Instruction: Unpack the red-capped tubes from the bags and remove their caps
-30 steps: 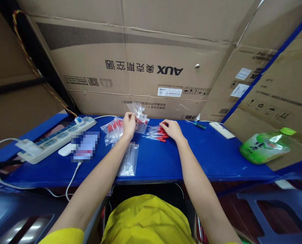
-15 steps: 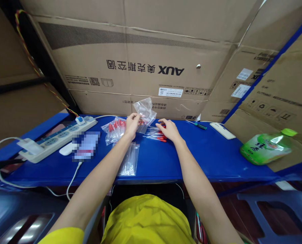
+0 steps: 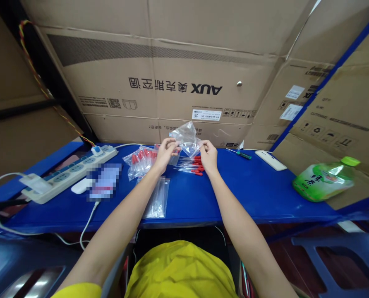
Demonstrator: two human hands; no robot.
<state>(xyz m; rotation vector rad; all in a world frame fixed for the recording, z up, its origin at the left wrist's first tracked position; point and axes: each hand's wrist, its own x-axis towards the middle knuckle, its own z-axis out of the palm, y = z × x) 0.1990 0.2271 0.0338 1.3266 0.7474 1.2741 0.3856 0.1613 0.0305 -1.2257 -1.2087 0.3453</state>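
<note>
A small clear plastic bag [image 3: 187, 136] is held up over the blue table [image 3: 259, 194] between both hands. My left hand [image 3: 165, 154] pinches its left edge and my right hand [image 3: 208, 154] pinches its right edge. Below the bag lies a loose pile of small red-tipped parts [image 3: 194, 165]. A filled bag of red parts [image 3: 141, 160] rests just left of my left hand. A stack of flat clear bags [image 3: 158, 196] lies near the table's front edge, under my left forearm.
A white power strip [image 3: 67, 174] with cables sits at the left, beside a blurred-out object [image 3: 104, 181]. At the right lie a green bottle [image 3: 324, 179], a white remote-like device [image 3: 270, 160] and a small screwdriver [image 3: 243, 154]. Cardboard boxes [image 3: 172, 82] wall the back.
My left hand lifted the clear bag up and to the right. My right hand left the pile of red parts and rose to grip the bag's other edge.
</note>
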